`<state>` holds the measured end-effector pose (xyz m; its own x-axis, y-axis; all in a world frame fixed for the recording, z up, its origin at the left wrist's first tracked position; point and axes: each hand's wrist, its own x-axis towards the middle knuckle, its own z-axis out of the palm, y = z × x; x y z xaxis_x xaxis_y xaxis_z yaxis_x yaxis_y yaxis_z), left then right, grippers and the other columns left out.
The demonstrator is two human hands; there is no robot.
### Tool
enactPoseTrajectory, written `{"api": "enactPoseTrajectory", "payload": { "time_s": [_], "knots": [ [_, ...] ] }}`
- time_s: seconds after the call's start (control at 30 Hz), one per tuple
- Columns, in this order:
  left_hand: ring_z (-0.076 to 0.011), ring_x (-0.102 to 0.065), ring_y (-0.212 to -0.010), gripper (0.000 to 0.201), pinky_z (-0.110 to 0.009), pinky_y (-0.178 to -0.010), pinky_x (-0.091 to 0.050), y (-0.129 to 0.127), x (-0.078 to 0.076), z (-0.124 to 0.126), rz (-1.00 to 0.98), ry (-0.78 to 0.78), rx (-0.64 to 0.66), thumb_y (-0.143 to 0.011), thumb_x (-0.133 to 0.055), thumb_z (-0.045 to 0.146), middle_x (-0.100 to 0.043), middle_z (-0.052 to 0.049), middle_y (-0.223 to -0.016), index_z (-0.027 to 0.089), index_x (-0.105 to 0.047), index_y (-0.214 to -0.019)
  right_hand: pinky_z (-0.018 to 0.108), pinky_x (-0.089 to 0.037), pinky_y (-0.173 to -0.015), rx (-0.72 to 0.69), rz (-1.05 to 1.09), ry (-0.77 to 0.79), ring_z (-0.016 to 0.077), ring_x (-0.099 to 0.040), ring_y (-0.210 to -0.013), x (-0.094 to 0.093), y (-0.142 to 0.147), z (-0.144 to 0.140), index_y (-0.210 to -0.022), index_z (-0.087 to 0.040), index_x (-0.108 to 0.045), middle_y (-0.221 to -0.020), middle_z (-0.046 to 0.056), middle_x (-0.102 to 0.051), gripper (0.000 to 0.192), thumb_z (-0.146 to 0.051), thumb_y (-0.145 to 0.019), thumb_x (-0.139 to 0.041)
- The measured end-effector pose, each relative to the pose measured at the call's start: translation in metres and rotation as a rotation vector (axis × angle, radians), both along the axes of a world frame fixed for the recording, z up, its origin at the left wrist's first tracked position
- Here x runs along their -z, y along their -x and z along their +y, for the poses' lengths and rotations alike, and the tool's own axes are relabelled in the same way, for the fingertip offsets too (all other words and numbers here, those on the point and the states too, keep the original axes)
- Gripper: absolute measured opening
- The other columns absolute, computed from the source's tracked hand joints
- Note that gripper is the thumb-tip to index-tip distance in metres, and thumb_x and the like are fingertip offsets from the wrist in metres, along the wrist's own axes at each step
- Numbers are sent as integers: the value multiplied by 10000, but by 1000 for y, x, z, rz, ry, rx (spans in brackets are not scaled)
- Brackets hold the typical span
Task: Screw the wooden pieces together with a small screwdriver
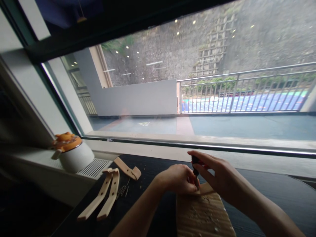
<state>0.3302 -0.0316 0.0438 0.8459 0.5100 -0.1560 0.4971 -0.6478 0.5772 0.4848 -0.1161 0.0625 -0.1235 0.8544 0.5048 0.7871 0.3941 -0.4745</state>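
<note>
Wooden board [203, 214] lies just below both sets of fingers. Right hand [219, 176] wraps its fingers around a screwdriver [195, 166], upright at the board's far edge. Left hand [179, 179] curls closed beside the tip.

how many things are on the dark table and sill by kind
curved wooden strips: 3
wooden board: 1
screwdriver, held in the right hand, left hand beside it: 1
white pot with orange lid: 1
total: 6
</note>
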Motion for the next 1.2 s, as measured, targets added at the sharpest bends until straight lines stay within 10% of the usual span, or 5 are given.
{"api": "enactPoseTrajectory", "payload": {
  "time_s": [0.47, 0.7, 1.2],
  "knots": [
    [-151, -633, -764, 201, -207, -671, -446, -3, -4, -9, 25, -72, -10, -713, -667, 332, -699, 24, -804, 247, -740, -879, 294, -533, -611, 146, -24, -7, 193, -691, -667, 2, -6, 1, -1138, -204, -620, -747, 26, -723, 310, -261, -843, -542],
    [-141, -623, -733, 199, -206, -626, -409, -2, -7, -10, 27, -100, -12, -710, -686, 350, -692, 25, -787, 242, -741, -868, 329, -554, -741, 130, -92, -126, 227, -696, -921, 0, -6, -3, -1210, -201, -609, -1158, 101, -691, 342, -265, -911, -453],
    [-135, -615, -725, 236, -203, -631, -418, -3, -9, -11, 61, -90, -10, -696, -693, 353, -687, 32, -793, 255, -734, -906, 274, -516, -630, 119, -49, -68, 173, -677, -707, 3, -9, -1, -1186, -238, -612, -811, 19, -721, 323, -266, -882, -506]
  ]
}}
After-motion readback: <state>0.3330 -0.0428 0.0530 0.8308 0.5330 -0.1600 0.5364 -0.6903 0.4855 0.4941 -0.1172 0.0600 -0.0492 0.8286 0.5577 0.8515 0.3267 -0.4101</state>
